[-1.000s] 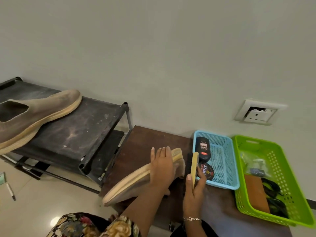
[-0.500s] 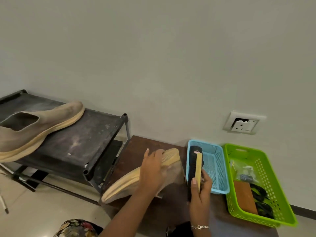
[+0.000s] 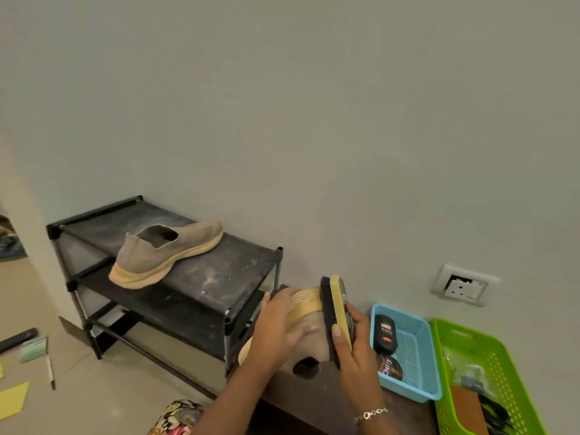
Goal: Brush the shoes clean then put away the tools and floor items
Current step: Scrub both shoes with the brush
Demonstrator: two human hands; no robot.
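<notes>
Grey wall [image 3: 282, 120] above a tiled floor [image 3: 94, 403], with a pen [image 3: 51, 373] and papers [image 3: 12, 400] lying at far left. One shoe [image 3: 163, 252] rests on the top shelf of the black rack [image 3: 219, 277]. At the brown bench [image 3: 314, 403], the left hand [image 3: 276, 331] grasps a second shoe [image 3: 309, 331]; the right hand [image 3: 357, 350] grips the brush [image 3: 334, 315], bristles against that shoe. The blue basket [image 3: 420, 394] holds a polish bottle [image 3: 385, 332] and tin [image 3: 389, 367]; the green basket [image 3: 502, 356] stands just beside it.

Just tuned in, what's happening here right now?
A person is brushing shoes. The left hand holds one tan shoe, and the right hand grips the brush, bristles against the shoe's side. The second shoe sits on the rack. A polish bottle lies in the blue basket. A pen and yellow paper lie on the floor.
</notes>
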